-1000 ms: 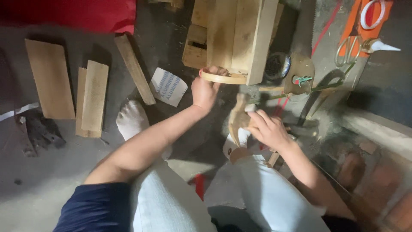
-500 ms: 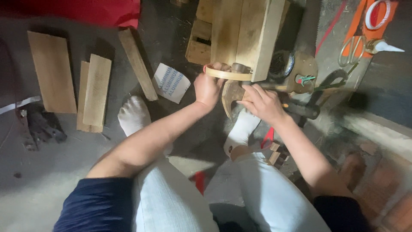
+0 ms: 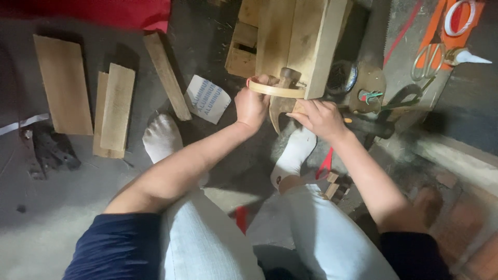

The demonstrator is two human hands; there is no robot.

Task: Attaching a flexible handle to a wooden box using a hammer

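Note:
My left hand [image 3: 252, 105] grips a thin curved wooden strip [image 3: 277, 91] and presses it against the near end of a thick wooden beam [image 3: 298, 41]. My right hand [image 3: 320, 116] holds a hammer by its handle, just below the beam's end. The hammer's head [image 3: 287, 78] rests upright on the strip, between my two hands. Both my feet in white socks [image 3: 162, 136] rest on the grey floor beneath my arms.
Several loose boards [image 3: 65, 83] and a narrow batten [image 3: 167, 75] lie on the floor to the left, with a sheet of sandpaper [image 3: 207, 98]. Scissors [image 3: 429, 61], a glue tube [image 3: 467, 56] and a tape roll [image 3: 342, 77] sit to the right. Small wood offcuts [image 3: 332, 185] lie near my right leg.
My right hand came up from below my foot to the beam's end, bringing the hammer against the curved strip. My left hand kept its hold on the strip.

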